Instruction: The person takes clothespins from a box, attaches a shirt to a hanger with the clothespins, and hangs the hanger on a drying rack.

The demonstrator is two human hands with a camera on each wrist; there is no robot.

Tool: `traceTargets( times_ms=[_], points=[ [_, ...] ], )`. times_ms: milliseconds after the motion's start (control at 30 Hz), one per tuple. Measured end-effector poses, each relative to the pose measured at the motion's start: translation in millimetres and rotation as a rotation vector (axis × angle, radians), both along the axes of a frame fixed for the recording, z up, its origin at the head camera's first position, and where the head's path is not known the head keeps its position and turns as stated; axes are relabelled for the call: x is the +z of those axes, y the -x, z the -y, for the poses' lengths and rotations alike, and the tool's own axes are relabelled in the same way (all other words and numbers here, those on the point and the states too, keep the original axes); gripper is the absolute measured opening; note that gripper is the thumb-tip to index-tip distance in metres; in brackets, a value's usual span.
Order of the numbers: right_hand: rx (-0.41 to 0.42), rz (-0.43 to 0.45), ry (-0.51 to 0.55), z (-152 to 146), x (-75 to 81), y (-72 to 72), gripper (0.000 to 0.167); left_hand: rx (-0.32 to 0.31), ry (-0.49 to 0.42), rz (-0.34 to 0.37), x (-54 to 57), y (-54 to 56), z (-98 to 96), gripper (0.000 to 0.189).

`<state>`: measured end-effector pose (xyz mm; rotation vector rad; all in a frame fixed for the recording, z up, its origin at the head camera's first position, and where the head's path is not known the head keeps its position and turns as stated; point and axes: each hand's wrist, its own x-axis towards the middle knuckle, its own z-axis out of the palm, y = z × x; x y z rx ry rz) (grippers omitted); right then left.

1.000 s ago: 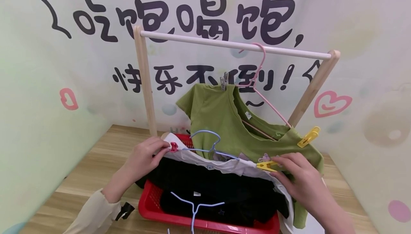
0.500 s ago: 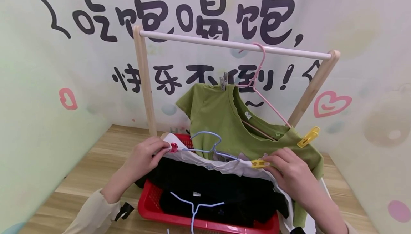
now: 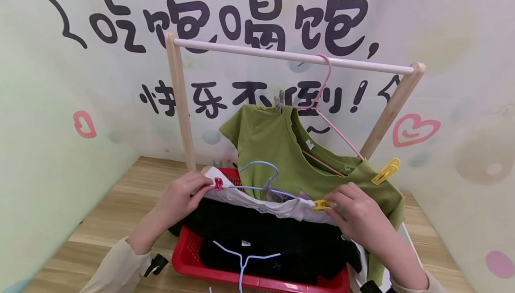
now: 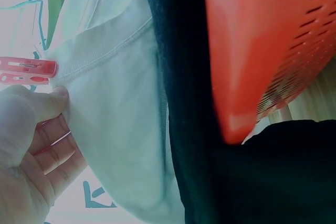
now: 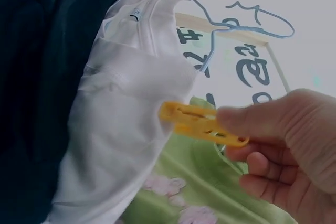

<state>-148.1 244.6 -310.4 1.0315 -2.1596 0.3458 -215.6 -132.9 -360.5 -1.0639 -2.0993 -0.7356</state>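
On the feed I have a wooden surface (image 3: pixel 116 208) with a clothes rack (image 3: pixel 281 54) on it, and a green T-shirt (image 3: pixel 269 145) hangs from the rack's bar. In front is a red basket (image 3: pixel 201 272) with black garments (image 3: pixel 257 226) in and over it, and between those and the T-shirt is the white shirt (image 5: pixel 126 114), a blue hanger (image 3: pixel 268 187) in its neck. The left hand (image 3: pixel 187 192) pinches one shoulder just beside a red clothespin (image 3: pixel 218 183); the right hand (image 3: pixel 358 210) grips a yellow clothespin (image 3: pixel 322 205) between thumb and fingers, its tip at the other shoulder's edge. I can't tell whether it bites the hanger arm. To clip well, I'd hold the left shoulder taut, seat the clothespin deep over cloth and hanger together, and release gently.
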Motion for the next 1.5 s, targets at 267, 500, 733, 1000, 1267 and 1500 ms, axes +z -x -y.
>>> traceTargets(
  times_ms=[267, 500, 733, 1000, 1267, 1500],
  points=[
    [-0.133, 0.194, 0.089, -3.2, -19.5, -0.7, 0.056, -0.024, 0.001, -0.015, -1.5, 1.7, 1.9, 0.011],
    [-0.203, 0.194, 0.042, -2.5, -32.3, 2.3, 0.037, -0.020, -0.001, -0.018, -1.0, 1.6, 1.6, 0.024],
    [-0.266, 0.168, 0.038, -2.9, -30.6, 0.0, 0.029, -0.045, -0.014, -0.038, 2.7, 4.6, 0.7, 0.011],
    [-0.258, 0.046, 0.093, -4.7, -17.5, -2.4, 0.024, -0.060, -0.035, -0.097, 14.0, 10.7, -1.3, 0.039],
    [-0.246, -0.106, 0.129, -2.9, 3.6, -3.3, 0.015, -0.020, -0.035, -0.150, 39.0, 14.7, -4.6, 0.016],
    [-0.253, -0.179, 0.186, -0.6, 18.9, -2.7, 0.008, 0.007, -0.074, -0.199, 59.3, 23.8, -12.7, 0.017]
  ],
)
